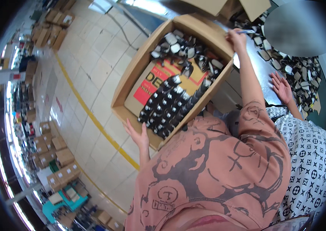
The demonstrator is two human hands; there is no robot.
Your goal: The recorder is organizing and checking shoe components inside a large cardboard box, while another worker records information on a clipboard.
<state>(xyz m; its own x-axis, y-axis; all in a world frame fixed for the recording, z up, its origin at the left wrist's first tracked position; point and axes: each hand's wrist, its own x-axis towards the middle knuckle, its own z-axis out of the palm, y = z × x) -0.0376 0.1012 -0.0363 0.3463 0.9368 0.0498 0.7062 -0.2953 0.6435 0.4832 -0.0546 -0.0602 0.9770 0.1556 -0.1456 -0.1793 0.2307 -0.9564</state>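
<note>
1. Left hand (pixel 139 134): fingertips tucked under the near edge of the box (pixel 132 73), so the grip can't be read.
2. Right hand (pixel 236 38): closed on something thin and pale at the box's far corner; too small to identify.
3. Box floor: mostly covered by black parts (pixel 167 107); the printed insert (pixel 159 82) is half buried.
4. Individual parts: too small to tell what kind.
5. Table pile (pixel 298 73): upper part behind a grey blur patch.
6. Co-worker's hand (pixel 282 87): forearm runs behind the pink sleeve.
7. Far boxes (pixel 53 29): bent and smeared by the rim.
</note>
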